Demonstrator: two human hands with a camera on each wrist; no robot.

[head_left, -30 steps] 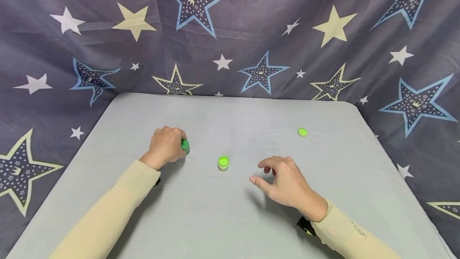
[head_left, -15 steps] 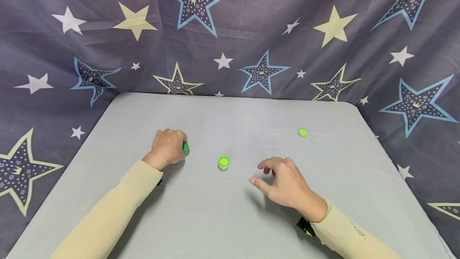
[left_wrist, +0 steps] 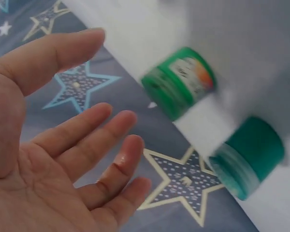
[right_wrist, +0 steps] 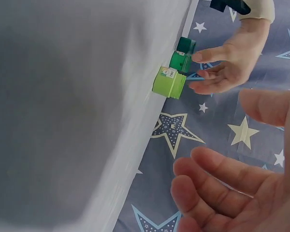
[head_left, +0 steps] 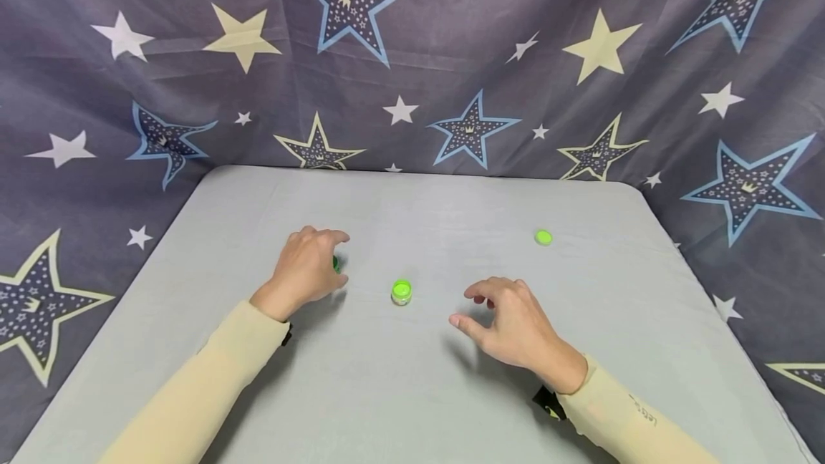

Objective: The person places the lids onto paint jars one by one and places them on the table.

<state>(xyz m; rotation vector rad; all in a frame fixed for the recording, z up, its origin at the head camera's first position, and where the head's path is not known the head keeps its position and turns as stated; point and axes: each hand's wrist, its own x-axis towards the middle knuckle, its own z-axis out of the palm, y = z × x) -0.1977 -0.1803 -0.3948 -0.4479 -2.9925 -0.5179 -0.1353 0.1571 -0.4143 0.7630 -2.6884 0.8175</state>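
My left hand (head_left: 306, 267) hovers at the left with fingers and thumb spread, holding nothing. Just beyond its fingers in the left wrist view are a green jar (left_wrist: 181, 82) with a printed label and a teal-green jar (left_wrist: 251, 154); they stand apart. In the head view the hand hides almost all of both, leaving a sliver of green. A small lime-green jar (head_left: 402, 293) stands between my hands, with threads at its mouth in the right wrist view. To its right, my right hand (head_left: 515, 324) hangs above the table with loosely bent fingers, gripping nothing.
A lime-green lid (head_left: 543, 237) lies at the right rear of the grey cloth-covered table (head_left: 412, 392). Behind the table and along its sides hangs a dark curtain (head_left: 425, 41) printed with stars.
My left hand gripped a green jar in the earlier frames; now its fingers have spread and let go. The right hand stays nearly still.
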